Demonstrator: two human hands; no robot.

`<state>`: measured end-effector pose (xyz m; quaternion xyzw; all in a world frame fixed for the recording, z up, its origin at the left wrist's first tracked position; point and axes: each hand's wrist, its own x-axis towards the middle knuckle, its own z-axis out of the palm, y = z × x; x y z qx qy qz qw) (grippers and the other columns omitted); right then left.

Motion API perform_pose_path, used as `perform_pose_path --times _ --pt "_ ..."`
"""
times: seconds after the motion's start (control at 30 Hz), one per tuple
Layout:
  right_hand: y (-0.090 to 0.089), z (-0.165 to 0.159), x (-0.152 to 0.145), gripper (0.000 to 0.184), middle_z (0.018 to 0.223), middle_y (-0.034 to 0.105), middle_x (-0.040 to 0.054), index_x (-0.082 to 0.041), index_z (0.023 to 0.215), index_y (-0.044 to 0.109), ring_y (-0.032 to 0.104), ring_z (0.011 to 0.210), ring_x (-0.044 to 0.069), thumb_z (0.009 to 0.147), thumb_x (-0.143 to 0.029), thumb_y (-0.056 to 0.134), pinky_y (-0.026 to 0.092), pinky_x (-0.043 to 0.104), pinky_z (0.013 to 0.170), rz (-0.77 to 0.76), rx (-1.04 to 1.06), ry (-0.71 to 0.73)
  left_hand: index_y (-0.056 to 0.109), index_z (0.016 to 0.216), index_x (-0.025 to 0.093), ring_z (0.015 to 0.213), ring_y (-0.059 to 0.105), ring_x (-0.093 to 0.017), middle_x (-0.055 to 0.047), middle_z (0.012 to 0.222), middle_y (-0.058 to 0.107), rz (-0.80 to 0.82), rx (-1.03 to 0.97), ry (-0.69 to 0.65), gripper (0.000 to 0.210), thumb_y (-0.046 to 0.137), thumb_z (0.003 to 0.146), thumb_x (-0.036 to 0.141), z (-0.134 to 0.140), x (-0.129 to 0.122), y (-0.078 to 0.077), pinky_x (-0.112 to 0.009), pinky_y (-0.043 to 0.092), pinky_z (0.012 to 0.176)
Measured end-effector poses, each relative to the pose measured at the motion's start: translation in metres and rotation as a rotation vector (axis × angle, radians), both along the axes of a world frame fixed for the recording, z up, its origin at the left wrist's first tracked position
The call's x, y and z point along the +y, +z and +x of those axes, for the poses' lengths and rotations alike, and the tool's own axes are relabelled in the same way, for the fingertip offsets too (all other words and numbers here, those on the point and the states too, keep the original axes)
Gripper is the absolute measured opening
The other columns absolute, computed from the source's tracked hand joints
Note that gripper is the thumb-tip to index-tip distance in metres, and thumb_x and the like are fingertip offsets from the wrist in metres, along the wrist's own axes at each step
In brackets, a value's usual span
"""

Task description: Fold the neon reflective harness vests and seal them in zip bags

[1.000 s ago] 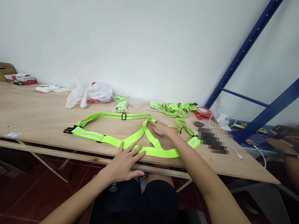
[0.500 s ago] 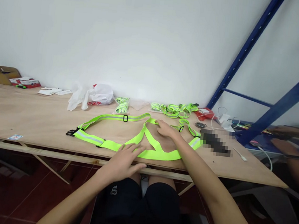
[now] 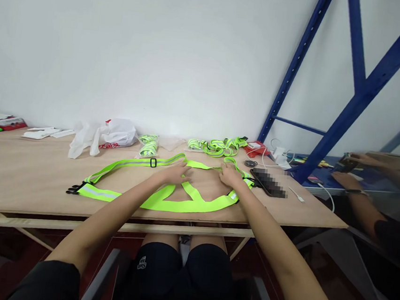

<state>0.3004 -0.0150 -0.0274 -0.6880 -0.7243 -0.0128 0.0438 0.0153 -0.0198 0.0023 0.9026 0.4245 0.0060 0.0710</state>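
Observation:
A neon-green reflective vest made of elastic straps lies spread on the wooden table. Its black buckle points out to the left, and a black slider sits on the far strap. My left hand rests over the middle, where the straps meet, with fingers apart and touching the band. To its right, my right hand has bent fingers closed on the far strap beside a raised loop. The fingertips' exact hold is partly hidden.
Behind the vest lie bagged green straps, loose green straps and a white plastic bag. A phone, a cable and a charger are at right. Blue rack posts stand near another person's arm.
My left hand has moved from the near band up to the strap junction. My right hand has shifted right along the far strap. The view has turned right.

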Motion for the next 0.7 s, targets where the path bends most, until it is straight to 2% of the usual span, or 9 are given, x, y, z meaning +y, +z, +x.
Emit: perform_pose_path --times 0.13,0.23,0.3,0.37,0.43,0.53,0.6,0.7 --pt "0.003 0.019 -0.001 0.056 0.149 0.049 0.017 -0.015 0.139 0.055 0.054 0.129 0.031 0.083 -0.011 0.052 0.046 0.04 0.102 0.002 -0.025 0.091 0.037 0.151 0.019 0.146 0.037 -0.024 -0.011 0.159 0.038 -0.028 -0.012 0.032 0.057 0.039 0.1 0.045 -0.021 0.006 -0.013 -0.036 0.031 0.118" --pt "0.006 0.026 -0.004 0.042 0.13 0.062 0.0193 -0.014 0.127 0.063 0.059 0.119 0.031 0.088 -0.012 0.049 0.047 0.04 0.097 0.036 -0.057 0.108 0.035 0.152 0.023 0.144 0.041 -0.024 -0.008 0.16 0.038 -0.035 -0.01 0.061 0.058 0.033 0.101 0.051 -0.032 0.001 -0.018 -0.037 0.033 0.116" --pt "0.008 0.025 -0.006 0.033 0.118 0.066 0.0228 -0.011 0.115 0.069 0.059 0.117 0.035 0.093 -0.017 0.045 0.046 0.044 0.096 0.07 -0.078 0.103 0.036 0.151 0.026 0.142 0.043 -0.025 -0.007 0.158 0.042 -0.024 -0.003 0.074 0.058 0.031 0.101 0.055 -0.035 -0.002 -0.017 -0.04 0.034 0.115" --pt "0.009 0.02 -0.007 0.032 0.114 0.067 0.0247 -0.01 0.105 0.072 0.056 0.12 0.038 0.096 -0.023 0.045 0.043 0.046 0.099 0.104 -0.09 0.107 0.041 0.148 0.029 0.137 0.047 -0.027 -0.006 0.154 0.048 0.004 0.007 0.095 0.054 0.035 0.1 0.054 -0.033 -0.004 -0.013 -0.046 0.033 0.114" --pt "0.007 0.013 -0.006 0.033 0.116 0.066 0.0241 -0.011 0.102 0.074 0.055 0.121 0.037 0.097 -0.028 0.046 0.042 0.045 0.1 0.13 -0.087 0.109 0.05 0.141 0.027 0.13 0.052 -0.033 -0.01 0.144 0.057 0.054 0.021 0.148 0.048 0.041 0.099 0.048 -0.026 -0.006 -0.006 -0.056 0.033 0.111" --pt "0.002 0.0 -0.002 0.034 0.118 0.066 0.0222 -0.012 0.102 0.074 0.061 0.112 0.034 0.098 -0.03 0.046 0.046 0.042 0.095 0.141 -0.054 0.109 0.062 0.123 0.015 0.124 0.052 -0.043 -0.022 0.128 0.063 0.163 0.028 0.243 0.04 0.043 0.096 0.038 -0.004 -0.009 0.007 -0.068 0.03 0.102" --pt "-0.002 -0.006 -0.001 0.032 0.119 0.067 0.0203 -0.012 0.107 0.073 0.063 0.109 0.031 0.097 -0.029 0.048 0.048 0.04 0.094 0.135 -0.017 0.139 0.063 0.119 0.012 0.124 0.05 -0.046 -0.025 0.125 0.062 0.217 0.017 0.239 0.039 0.041 0.096 0.035 0.018 -0.011 0.014 -0.069 0.03 0.101" --pt "-0.003 -0.004 -0.008 0.04 0.132 0.064 0.0148 -0.015 0.131 0.062 0.059 0.121 0.027 0.094 -0.025 0.052 0.045 0.036 0.102 0.138 0.049 0.221 0.056 0.13 0.017 0.126 0.05 -0.039 -0.02 0.132 0.058 0.235 -0.015 0.123 0.041 0.038 0.097 0.033 0.058 -0.012 0.018 -0.059 0.033 0.104"
